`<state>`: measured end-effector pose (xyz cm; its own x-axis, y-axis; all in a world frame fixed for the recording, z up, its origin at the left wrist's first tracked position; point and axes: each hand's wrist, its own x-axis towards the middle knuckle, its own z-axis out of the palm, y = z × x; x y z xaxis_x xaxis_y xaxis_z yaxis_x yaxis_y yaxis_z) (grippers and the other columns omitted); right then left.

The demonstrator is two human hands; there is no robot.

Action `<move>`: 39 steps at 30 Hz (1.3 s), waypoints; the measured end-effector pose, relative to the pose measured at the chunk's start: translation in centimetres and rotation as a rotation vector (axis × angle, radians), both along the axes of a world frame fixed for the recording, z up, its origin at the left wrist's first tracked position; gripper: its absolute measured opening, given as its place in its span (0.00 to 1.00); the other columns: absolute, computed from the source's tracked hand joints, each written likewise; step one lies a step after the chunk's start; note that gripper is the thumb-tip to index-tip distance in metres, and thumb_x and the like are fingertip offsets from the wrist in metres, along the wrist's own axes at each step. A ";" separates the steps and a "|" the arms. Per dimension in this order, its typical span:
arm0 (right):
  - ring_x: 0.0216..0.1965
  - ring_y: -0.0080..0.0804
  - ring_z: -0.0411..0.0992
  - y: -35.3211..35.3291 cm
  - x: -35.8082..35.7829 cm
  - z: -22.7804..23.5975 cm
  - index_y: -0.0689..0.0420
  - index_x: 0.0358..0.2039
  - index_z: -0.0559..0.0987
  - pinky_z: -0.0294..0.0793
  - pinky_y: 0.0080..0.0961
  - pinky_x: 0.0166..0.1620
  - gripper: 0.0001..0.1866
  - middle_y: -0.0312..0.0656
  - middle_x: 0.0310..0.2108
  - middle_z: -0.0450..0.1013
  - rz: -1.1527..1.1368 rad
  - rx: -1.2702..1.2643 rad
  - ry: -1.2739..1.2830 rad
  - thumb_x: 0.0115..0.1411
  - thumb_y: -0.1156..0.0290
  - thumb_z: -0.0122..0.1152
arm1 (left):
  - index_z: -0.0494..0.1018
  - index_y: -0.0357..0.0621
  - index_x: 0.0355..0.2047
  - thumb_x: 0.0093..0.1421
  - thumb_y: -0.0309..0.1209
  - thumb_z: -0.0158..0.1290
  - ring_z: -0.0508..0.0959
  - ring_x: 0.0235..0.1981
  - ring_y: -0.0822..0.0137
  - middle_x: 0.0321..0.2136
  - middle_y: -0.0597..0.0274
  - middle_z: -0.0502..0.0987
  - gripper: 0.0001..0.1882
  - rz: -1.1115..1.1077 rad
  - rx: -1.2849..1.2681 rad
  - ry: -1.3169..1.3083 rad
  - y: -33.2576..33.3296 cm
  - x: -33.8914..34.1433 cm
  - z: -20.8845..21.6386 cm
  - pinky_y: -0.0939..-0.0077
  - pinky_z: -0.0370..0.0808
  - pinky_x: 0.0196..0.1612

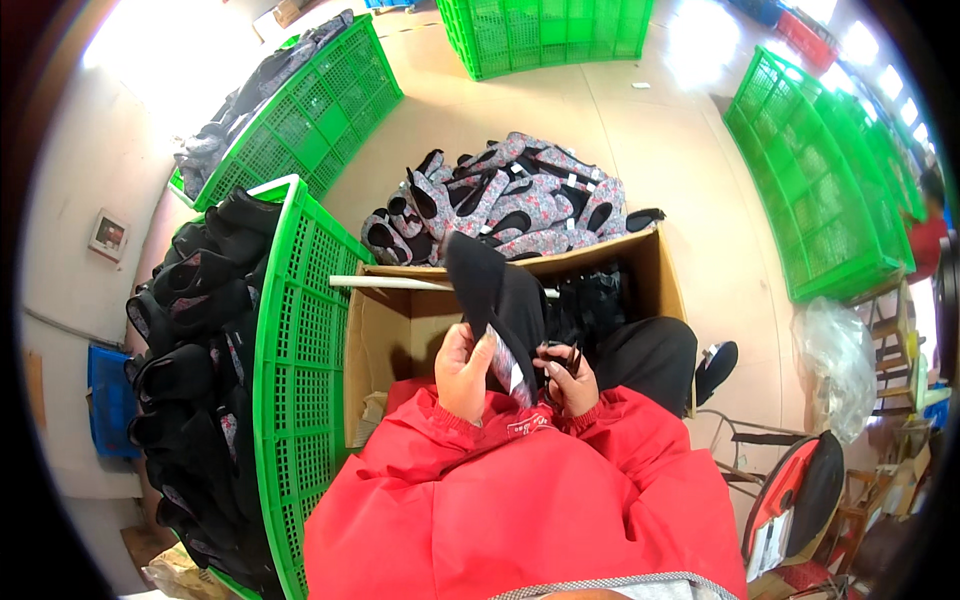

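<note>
My left hand is closed around a black fabric shoe upper with a grey patterned side and a small white label. The upper stands tilted, its black end pointing up and away from me. Beside its lower edge, my right hand is closed, fingers pinched together. Something small and dark shows at those fingertips, too small to name. Past my knees lies a heap of grey floral uppers with black openings.
A cardboard box is in front of me, a white rod across it and black pieces inside. At left, a green crate adjoins piled black uppers. More green crates stand around; a chair is at right.
</note>
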<state>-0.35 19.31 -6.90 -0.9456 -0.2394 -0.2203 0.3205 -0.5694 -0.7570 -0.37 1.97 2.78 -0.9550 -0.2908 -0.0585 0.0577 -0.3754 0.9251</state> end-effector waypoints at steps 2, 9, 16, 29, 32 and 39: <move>0.39 0.22 0.70 0.4 0.2 0.6 0.61 0.52 0.72 0.67 0.19 0.40 0.20 0.45 0.51 0.72 0.035 -0.044 0.025 0.61 0.70 0.62 | 0.69 0.39 0.40 0.64 0.22 0.51 0.72 0.35 0.80 0.35 0.69 0.74 0.05 0.009 0.002 0.038 0.1 -0.6 -0.4 0.84 0.69 0.42; 0.60 0.32 0.63 0.5 0.7 0.3 0.63 0.55 0.70 0.61 0.29 0.62 0.31 0.47 0.60 0.64 0.022 0.035 0.263 0.51 0.79 0.70 | 0.68 0.41 0.42 0.64 0.19 0.47 0.72 0.38 0.77 0.37 0.67 0.74 0.07 0.002 0.114 0.066 1.2 -1.2 -1.5 0.80 0.70 0.46; 0.59 0.36 0.66 0.3 0.5 1.6 0.62 0.56 0.71 0.62 0.29 0.61 0.34 0.49 0.58 0.68 -0.059 0.488 0.520 0.47 0.77 0.73 | 0.66 0.41 0.46 0.68 0.24 0.43 0.74 0.43 0.73 0.42 0.63 0.74 0.07 -0.010 0.276 0.046 2.2 -2.2 -1.7 0.75 0.71 0.50; 0.40 0.23 0.73 8.3 -0.6 8.9 0.67 0.47 0.76 0.72 0.19 0.47 0.18 0.40 0.40 0.76 -0.271 0.664 0.298 0.55 0.80 0.64 | 0.68 0.50 0.44 0.70 0.37 0.43 0.74 0.32 0.76 0.34 0.70 0.75 0.08 -0.411 0.349 -0.594 9.8 -3.6 -3.8 0.76 0.72 0.37; 0.37 0.22 0.73 6.8 0.2 8.1 0.68 0.45 0.77 0.73 0.18 0.45 0.16 0.40 0.38 0.76 -0.306 0.650 0.280 0.55 0.80 0.65 | 0.70 0.46 0.41 0.69 0.37 0.44 0.71 0.28 0.80 0.31 0.71 0.74 0.09 -0.316 0.227 -0.498 10.1 -1.9 -3.4 0.83 0.69 0.32; 0.38 0.30 0.77 2.9 1.5 8.5 0.62 0.42 0.80 0.74 0.23 0.44 0.17 0.44 0.38 0.78 -0.206 0.807 0.398 0.49 0.79 0.70 | 0.68 0.39 0.36 0.66 0.36 0.52 0.78 0.35 0.70 0.33 0.60 0.76 0.12 -0.270 0.369 -0.576 5.2 0.6 -1.1 0.73 0.77 0.40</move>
<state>1.10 22.24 1.60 -0.9943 0.0270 0.1036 -0.0979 0.1623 -0.9819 0.26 7.19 1.68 -0.7788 0.0858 -0.6214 -0.5382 -0.6003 0.5916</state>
